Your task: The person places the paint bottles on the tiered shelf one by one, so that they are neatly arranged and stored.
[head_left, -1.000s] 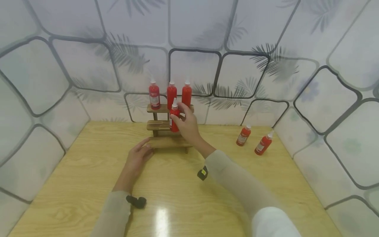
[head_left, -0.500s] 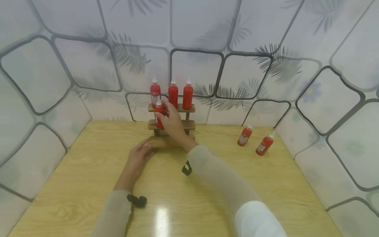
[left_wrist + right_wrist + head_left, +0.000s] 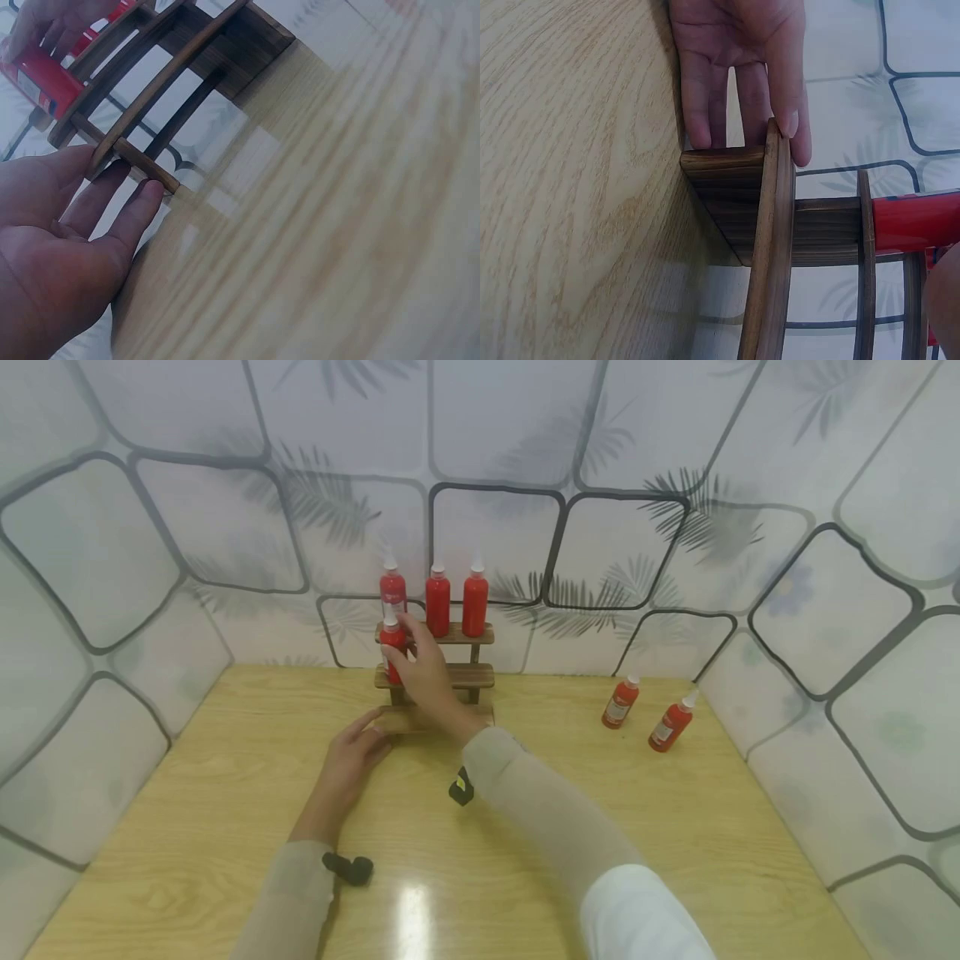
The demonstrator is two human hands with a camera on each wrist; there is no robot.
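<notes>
In the head view my right hand (image 3: pixel 426 675) holds a red squeeze bottle (image 3: pixel 390 642) with a white nozzle top, fingers on one side and thumb on the other. The bottle stands upright at the left end of the middle shelf of a three-tier wooden stand (image 3: pixel 474 675). Its base (image 3: pixel 900 225) is right against that shelf in the right wrist view. My left hand (image 3: pixel 354 750) grips the left end of the bottom shelf (image 3: pixel 169 75), thumb over the plank and fingers below against the leg. Three similar bottles (image 3: pixel 475 603) stand on the top shelf.
Two more red bottles, one nearer the back (image 3: pixel 619 703) and one by the right wall (image 3: pixel 670 725), stand on the wooden table (image 3: pixel 225 777). A patterned wall (image 3: pixel 495 543) rises behind the stand and on both sides.
My right hand has carried the bottle leftward, from in front of the stand's middle to the left end of the middle shelf, and lowered it. My left hand has stayed put.
</notes>
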